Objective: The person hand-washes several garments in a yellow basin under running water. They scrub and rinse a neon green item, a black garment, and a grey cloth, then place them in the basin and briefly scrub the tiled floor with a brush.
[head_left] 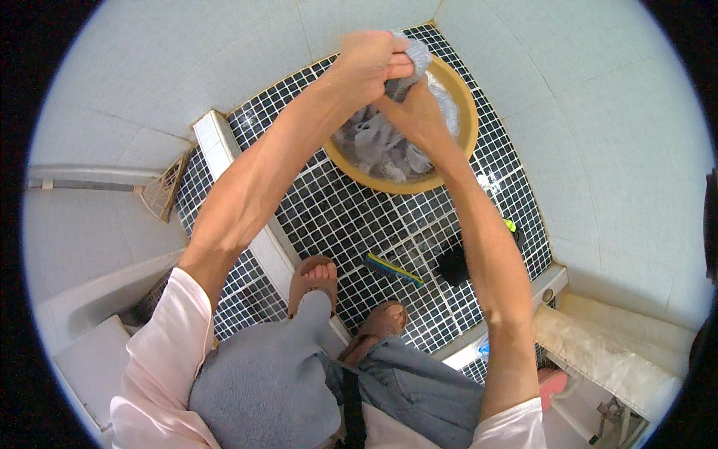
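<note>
Above the far side of a round yellow basin (470, 112), my left hand (374, 63) is closed on a bunched grey cloth (417, 55). Just below it, my right hand (417, 112) is closed round the same cloth, its fingers partly hidden. The cloth looks twisted between the two hands. More wet grey fabric (378, 150) lies heaped in the basin, with murky water around it. My forearms hide part of the basin's rim.
A scrubbing brush (394, 269) with a yellow-green back lies on the black tiled floor (336, 202). Near my right forearm is a black heap (453, 262). A white raised ledge (262, 239) runs along the left. Pale tiled walls (576, 135) close in behind the basin.
</note>
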Motion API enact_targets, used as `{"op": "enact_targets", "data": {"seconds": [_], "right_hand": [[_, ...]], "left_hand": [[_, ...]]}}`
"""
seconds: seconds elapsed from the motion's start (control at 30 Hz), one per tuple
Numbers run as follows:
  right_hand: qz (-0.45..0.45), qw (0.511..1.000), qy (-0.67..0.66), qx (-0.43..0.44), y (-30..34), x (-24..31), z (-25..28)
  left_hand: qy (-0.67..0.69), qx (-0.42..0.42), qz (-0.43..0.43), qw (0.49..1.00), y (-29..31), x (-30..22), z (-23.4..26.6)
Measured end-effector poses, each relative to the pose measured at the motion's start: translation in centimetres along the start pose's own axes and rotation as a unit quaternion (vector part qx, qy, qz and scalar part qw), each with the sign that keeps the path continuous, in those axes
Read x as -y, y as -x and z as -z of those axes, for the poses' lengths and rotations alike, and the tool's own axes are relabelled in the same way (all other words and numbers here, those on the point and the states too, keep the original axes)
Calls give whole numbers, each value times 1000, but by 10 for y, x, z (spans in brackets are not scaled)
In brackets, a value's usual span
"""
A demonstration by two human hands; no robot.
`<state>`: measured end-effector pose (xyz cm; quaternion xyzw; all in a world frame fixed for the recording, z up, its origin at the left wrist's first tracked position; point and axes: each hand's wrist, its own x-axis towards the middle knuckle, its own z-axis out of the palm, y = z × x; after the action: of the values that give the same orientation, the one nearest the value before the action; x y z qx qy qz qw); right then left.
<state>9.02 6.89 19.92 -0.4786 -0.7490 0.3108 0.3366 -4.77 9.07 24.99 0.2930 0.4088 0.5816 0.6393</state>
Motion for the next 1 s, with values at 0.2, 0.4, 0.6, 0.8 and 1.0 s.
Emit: {"op": "enact_targets", "data": {"seconds": [0.2, 0.4, 0.6, 0.8, 1.0], "right_hand": [[-124, 990, 35, -58, -19, -5, 41], [-109, 971, -209, -37, -37, 43, 90], [-62, 973, -201, -92, -42, 68, 117], [-20, 972, 115, -206, -33, 5, 144], [-226, 959, 123, -118, -19, -57, 130]], "left_hand": [[-140, 7, -101, 985, -3, -9, 25], [-461, -65, -177, 867, -7, 85, 65], [-431, -103, 68, 894, -4, 118, 71], [-264, -171, 28, 949, -14, 69, 110], [-354, -21, 78, 932, 0, 71, 129]]}}
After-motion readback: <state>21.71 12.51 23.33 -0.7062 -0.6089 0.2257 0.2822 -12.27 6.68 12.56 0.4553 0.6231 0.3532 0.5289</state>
